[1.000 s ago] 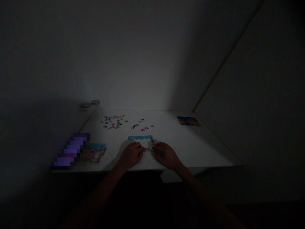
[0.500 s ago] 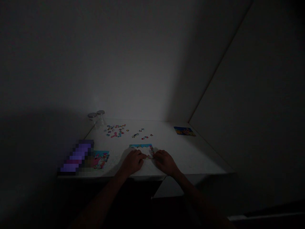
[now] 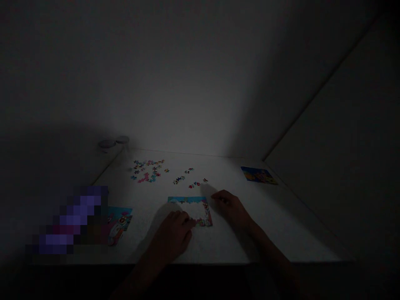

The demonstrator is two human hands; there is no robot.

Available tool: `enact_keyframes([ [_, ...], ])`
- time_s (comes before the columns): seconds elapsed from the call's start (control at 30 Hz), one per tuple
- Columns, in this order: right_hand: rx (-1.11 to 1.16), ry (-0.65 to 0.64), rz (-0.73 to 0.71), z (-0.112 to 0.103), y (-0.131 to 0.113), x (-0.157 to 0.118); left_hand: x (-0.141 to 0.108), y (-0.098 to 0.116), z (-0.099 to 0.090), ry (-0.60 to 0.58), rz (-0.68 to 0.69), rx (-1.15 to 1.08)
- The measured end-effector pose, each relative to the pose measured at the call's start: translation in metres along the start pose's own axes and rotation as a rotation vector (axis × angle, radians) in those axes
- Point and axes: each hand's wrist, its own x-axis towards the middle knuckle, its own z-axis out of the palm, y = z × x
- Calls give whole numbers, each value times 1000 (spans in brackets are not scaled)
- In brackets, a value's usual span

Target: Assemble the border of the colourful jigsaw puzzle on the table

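A partly assembled jigsaw puzzle lies on the table. Blue strip pieces make its top edge, and colourful pieces run down the right side and along the bottom; its middle is bare. My left hand rests on its lower left, fingers bent, fingertips on the bottom border; it hides the left side. Off the puzzle's upper right corner, my right hand hovers with its fingers stretched forward to the left. Nothing shows in it, though the light is dim. A few loose puzzle pieces are just beyond the puzzle.
Several more loose pieces are spread at the back left of the white table. A picture sheet is at the left beside a pixelated object. Two glass jars stand back left. Another picture lies back right.
My right hand has left the puzzle's right edge and moved up and to the right. My left hand stays at the bottom border. The head view has shifted closer to the table.
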Motion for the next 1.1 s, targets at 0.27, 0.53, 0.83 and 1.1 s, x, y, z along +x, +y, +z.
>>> enact_keyframes([
  [0.27,-103,217,-48,15,33,93,4,-5,-1,-43,-66,-139],
  [0.53,-121,112,-99,14,46,97,5,-3,-4,-44,-52,-131],
  [0.83,-124,94,-80,11,40,97,0,4,-13,163,-87,-93],
  [1.1,-110,82,-117,11,43,96,60,77,-19,109,48,-157],
])
